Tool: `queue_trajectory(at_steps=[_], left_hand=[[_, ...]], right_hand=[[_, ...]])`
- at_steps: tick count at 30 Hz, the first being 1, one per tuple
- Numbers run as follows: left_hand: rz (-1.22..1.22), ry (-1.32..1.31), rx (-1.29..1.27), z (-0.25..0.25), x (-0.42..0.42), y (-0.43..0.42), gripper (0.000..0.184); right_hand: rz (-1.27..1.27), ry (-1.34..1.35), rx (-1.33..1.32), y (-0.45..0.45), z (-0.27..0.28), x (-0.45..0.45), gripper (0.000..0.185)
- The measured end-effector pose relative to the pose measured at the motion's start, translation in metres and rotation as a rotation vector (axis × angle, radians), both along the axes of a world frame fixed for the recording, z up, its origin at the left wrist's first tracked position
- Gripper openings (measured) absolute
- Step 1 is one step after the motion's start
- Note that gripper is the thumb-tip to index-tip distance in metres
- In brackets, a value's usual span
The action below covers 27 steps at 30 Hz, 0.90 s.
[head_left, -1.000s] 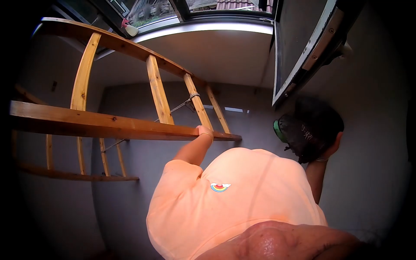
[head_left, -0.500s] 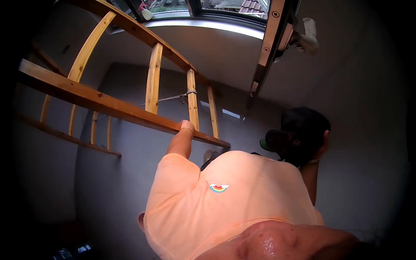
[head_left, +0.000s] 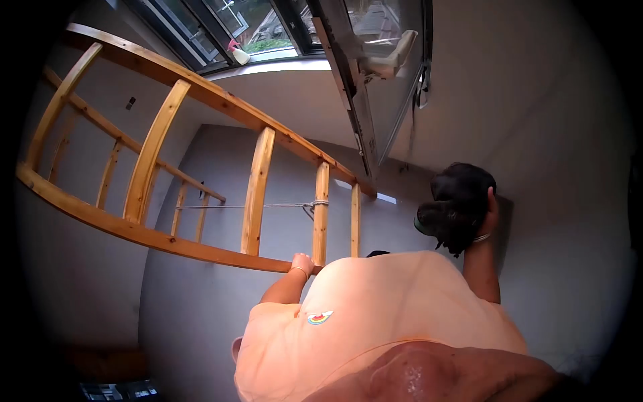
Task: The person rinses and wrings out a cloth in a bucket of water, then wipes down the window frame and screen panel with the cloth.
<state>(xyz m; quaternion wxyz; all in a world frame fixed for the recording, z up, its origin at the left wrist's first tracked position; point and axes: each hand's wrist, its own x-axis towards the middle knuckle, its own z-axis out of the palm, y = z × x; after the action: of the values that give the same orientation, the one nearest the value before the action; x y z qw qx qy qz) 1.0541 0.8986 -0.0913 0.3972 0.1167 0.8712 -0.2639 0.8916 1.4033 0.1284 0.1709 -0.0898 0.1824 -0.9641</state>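
1. Wooden stepladder (head_left: 258,181) slants across the left half of the view, its two frames spread apart above the grey floor (head_left: 201,321).
2. The left hand (head_left: 302,261) is clamped on the ladder's near side rail (head_left: 201,252), close to the rail's right end and just beside a rung; a thin band circles that wrist.
3. A thin rope (head_left: 281,205) is wound around one rung and runs left, through the ladder, toward the other frame.
4. The right hand (head_left: 492,216) is clamped on a black fabric bag (head_left: 462,194), held up off the floor at the person's right; most of its fingers are hidden behind the bag.
5. The bag is lumpy, and a bit of green shows at its left end. It is well apart from the ladder.
6. Ahead, an open window sash (head_left: 345,87) with a pale handle (head_left: 392,60) stands out into the room.
7. A spray bottle (head_left: 239,53) with a pinkish-red trigger stands by the windowsill (head_left: 288,65).
8. The person's peach T-shirt (head_left: 402,301) bears a small rainbow patch (head_left: 319,317).
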Motion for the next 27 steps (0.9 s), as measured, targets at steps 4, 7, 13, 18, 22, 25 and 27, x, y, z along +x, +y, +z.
queue_trajectory(at_steps=[4,7,13,18,22,25,27], left_hand=[[0.376,0.339,0.385,0.069,-0.003,0.017,0.037],[0.176,0.957,0.597,0.178,-0.025,0.012,0.032],[-0.111,1.636,0.140,0.451,-0.022,-0.052,0.033],[0.477,1.331,-0.451,0.555,-0.035,-0.125,0.063],[0.794,1.095,-0.423,0.533,-0.063,-0.142,0.064],[0.735,1.099,-0.417,0.533,-0.065,-0.147,0.060],[0.692,1.126,-0.439,0.528,-0.056,-0.141,0.059]], right_hand=[[0.019,-0.049,0.046,-0.038,-0.002,0.016,0.062],[0.106,-0.030,0.074,-0.073,0.009,0.022,0.062],[0.191,-0.072,0.060,-0.135,0.026,0.057,0.062],[0.296,-0.172,0.098,-0.190,0.050,0.048,0.043],[0.397,-0.247,0.038,-0.248,0.071,0.006,0.038],[0.382,-0.250,0.046,-0.274,0.069,-0.034,0.040],[0.350,-0.254,0.046,-0.278,0.054,-0.048,0.042]])
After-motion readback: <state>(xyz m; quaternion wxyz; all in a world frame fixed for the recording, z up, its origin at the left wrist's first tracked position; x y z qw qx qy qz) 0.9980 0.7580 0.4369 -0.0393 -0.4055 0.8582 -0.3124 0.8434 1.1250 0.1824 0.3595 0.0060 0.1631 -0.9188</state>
